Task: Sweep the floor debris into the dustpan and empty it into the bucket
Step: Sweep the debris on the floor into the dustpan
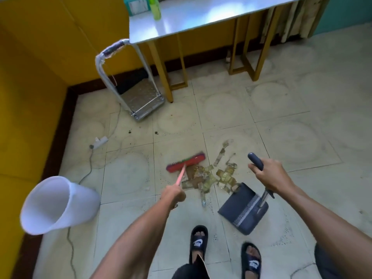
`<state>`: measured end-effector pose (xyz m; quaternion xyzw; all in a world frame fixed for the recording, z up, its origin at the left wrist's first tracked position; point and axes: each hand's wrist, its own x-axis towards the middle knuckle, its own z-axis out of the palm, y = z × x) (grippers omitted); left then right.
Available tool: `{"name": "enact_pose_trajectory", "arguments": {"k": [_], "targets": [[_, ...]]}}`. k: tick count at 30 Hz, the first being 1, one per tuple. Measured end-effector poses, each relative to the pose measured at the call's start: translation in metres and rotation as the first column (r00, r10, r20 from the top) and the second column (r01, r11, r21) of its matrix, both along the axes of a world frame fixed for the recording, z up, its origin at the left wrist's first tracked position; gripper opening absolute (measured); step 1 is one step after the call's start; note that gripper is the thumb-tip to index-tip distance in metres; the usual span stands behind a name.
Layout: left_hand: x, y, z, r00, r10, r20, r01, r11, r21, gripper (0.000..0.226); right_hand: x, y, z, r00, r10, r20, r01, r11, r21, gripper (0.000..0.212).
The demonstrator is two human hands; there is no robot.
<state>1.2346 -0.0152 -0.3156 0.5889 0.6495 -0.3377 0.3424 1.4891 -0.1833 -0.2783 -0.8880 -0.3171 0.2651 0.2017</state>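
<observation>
My left hand (173, 194) grips the pink handle of the red broom (185, 162), my right hand (270, 174) holds the dark grey plastic dustpan (239, 208) by its upright handle at lower centre, so I should pull the brownish-yellow scraps of debris (209, 176) with short strokes over its lip, the white plastic bucket (58, 204) waiting at lower left.

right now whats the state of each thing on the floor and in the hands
broom: head on floor, behind debris
debris: piled, not yet in pan
dustpan: mouth at pile, empty
bucket: upright, looks empty
left hand: gripping broom stick
right hand: gripping dustpan handle
</observation>
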Motion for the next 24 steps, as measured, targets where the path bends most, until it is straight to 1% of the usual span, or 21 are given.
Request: {"name": "enact_pose_trajectory", "arguments": {"k": [3, 5, 7, 9, 11, 15, 17, 20, 24], "targets": [[0.008, -0.020, 0.022, 0.999, -0.021, 0.044, 0.020, 1.000, 0.011, 0.032, 0.009, -0.017, 0.006, 1.000, 0.026, -0.008, -0.025, 0.999, 0.022, 0.030], [0.013, -0.025, 0.038, 0.998, -0.008, 0.069, 0.004, 0.998, 0.065, 0.028, 0.016, -0.031, 0.010, 0.999, 0.034, -0.026, -0.033, 0.999, 0.032, 0.030], [0.023, -0.029, 0.051, 0.999, -0.031, 0.021, 0.029, 0.992, 0.123, 0.025, 0.021, -0.044, 0.013, 0.998, 0.048, -0.035, -0.047, 0.999, 0.024, 0.030], [0.042, -0.026, 0.057, 0.994, -0.109, -0.002, 0.107, 0.971, 0.212, 0.023, 0.027, -0.052, 0.015, 0.998, 0.039, -0.043, -0.038, 0.999, 0.024, 0.030], [0.071, -0.020, 0.052, 0.979, -0.202, 0.006, 0.193, 0.940, 0.280, 0.023, 0.033, -0.057, 0.014, 0.998, 0.022, -0.053, -0.021, 1.000, 0.017, 0.031], [0.136, -0.009, 0.022, 0.939, -0.344, -0.002, 0.321, 0.874, 0.365, 0.029, 0.040, -0.064, 0.003, 0.998, -0.004, -0.062, 0.005, 1.000, 0.021, 0.029], [0.162, -0.010, 0.001, 0.914, -0.406, -0.026, 0.383, 0.839, 0.386, 0.029, 0.039, -0.067, -0.007, 0.998, -0.011, -0.067, 0.013, 1.000, 0.023, 0.028], [0.182, -0.011, -0.023, 0.870, -0.489, -0.067, 0.472, 0.784, 0.403, 0.032, 0.044, -0.067, -0.019, 0.998, -0.010, -0.066, 0.012, 1.000, 0.027, 0.032], [0.162, -0.013, -0.029, 0.822, -0.558, -0.113, 0.564, 0.770, 0.298, 0.032, 0.051, -0.065, -0.022, 0.998, -0.009, -0.070, 0.011, 0.999, 0.037, 0.037]]}}
